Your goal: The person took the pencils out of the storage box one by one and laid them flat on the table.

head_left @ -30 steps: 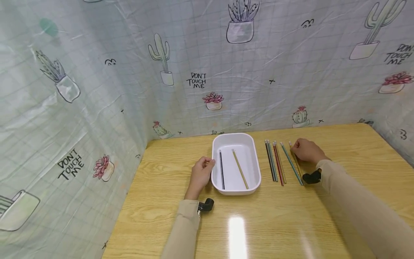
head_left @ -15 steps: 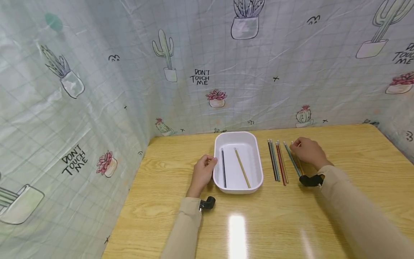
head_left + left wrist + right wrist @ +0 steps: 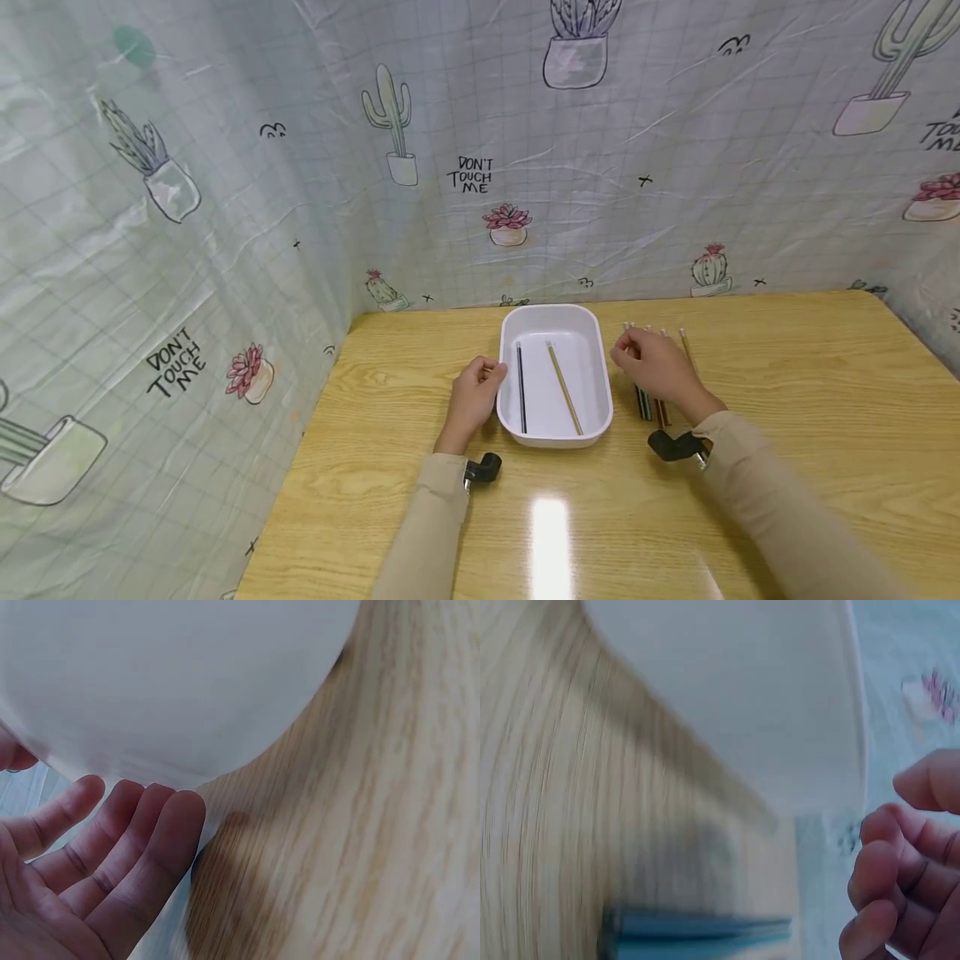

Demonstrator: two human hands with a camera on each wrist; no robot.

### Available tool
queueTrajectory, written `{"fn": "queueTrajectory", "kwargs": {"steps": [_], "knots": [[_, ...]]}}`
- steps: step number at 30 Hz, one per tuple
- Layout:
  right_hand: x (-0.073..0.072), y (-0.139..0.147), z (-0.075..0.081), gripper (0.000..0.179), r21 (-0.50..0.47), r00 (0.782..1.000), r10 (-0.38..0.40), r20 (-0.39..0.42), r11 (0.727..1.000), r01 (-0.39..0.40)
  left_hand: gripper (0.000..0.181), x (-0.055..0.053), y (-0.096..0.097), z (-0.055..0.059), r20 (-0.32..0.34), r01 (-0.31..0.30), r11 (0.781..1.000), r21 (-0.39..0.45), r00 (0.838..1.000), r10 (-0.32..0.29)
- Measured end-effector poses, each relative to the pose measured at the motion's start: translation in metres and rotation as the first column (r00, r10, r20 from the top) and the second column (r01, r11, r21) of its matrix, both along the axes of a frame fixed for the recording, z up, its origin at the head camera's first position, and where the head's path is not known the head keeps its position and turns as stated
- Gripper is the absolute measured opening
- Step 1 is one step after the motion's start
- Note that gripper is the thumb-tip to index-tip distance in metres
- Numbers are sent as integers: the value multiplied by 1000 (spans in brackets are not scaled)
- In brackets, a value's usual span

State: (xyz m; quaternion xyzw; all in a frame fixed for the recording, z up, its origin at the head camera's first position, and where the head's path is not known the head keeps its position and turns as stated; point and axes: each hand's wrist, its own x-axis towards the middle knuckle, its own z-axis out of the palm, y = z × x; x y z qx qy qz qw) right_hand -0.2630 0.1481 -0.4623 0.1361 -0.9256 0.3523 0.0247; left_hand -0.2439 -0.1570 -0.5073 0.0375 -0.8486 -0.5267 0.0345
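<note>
A white tray [image 3: 556, 441] stands on the wooden table with a black pencil [image 3: 522, 387] and a gold pencil [image 3: 565, 387] inside it. My left hand [image 3: 472, 400] grips the tray's left rim; in the left wrist view its fingertips [image 3: 176, 817] press the tray's outer wall. My right hand [image 3: 660, 371] hovers over the row of pencils right of the tray, thumb apart from the loosely curled fingers, nothing between them. Dark pencil ends [image 3: 643, 407] show below that hand, while the hand hides most of the row. Another gold pencil [image 3: 688, 352] shows beyond it. Blue pencils [image 3: 705, 934] appear blurred in the right wrist view.
A cloth [image 3: 420, 225] printed with cacti hangs behind and to the left of the wooden table [image 3: 375, 467]. Dark wrist cameras sit on both forearms, the right one [image 3: 675, 446] near the pencils' lower ends.
My right hand has moved left from the rightmost pencils toward the tray, carrying nothing visible. My left hand stays at the tray's rim. The head view has shifted slightly.
</note>
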Motion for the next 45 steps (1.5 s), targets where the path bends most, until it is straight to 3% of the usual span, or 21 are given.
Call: {"fn": "queueTrajectory", "kwargs": {"steps": [8, 12, 16, 22, 32, 38, 41, 45], "knots": [[13, -47, 15, 12, 25, 992, 122, -5, 992, -122, 28, -2, -1, 1, 0, 9, 1000, 7, 1000, -9], [14, -66, 20, 12, 71, 987, 158, -13, 985, -157, 28, -2, -2, 1, 6, 15, 1000, 13, 1000, -15], [9, -81, 25, 15, 128, 985, 171, 37, 976, -175, 30, -1, -2, 1, 8, 14, 1000, 16, 1000, -14], [-2, -95, 29, 19, 218, 977, 147, 155, 959, -179, 30, -2, -2, 1, 16, 16, 1000, 19, 1000, -16], [-21, -105, 35, 25, 296, 945, 106, 308, 934, -201, 30, -1, -2, 4, 2, 18, 1000, 14, 1000, -18], [-33, -110, 28, 24, 346, 923, 54, 382, 917, -197, 30, -1, -3, 2, 1, 19, 1000, 5, 1000, -19], [-36, -110, 24, 19, 374, 920, 21, 392, 910, -180, 30, 0, -2, 2, -1, 19, 1000, 5, 1000, -19], [-37, -111, 18, 13, 401, 937, 5, 350, 903, -155, 29, 1, -1, 2, -6, 20, 1000, 7, 1000, -20]]}}
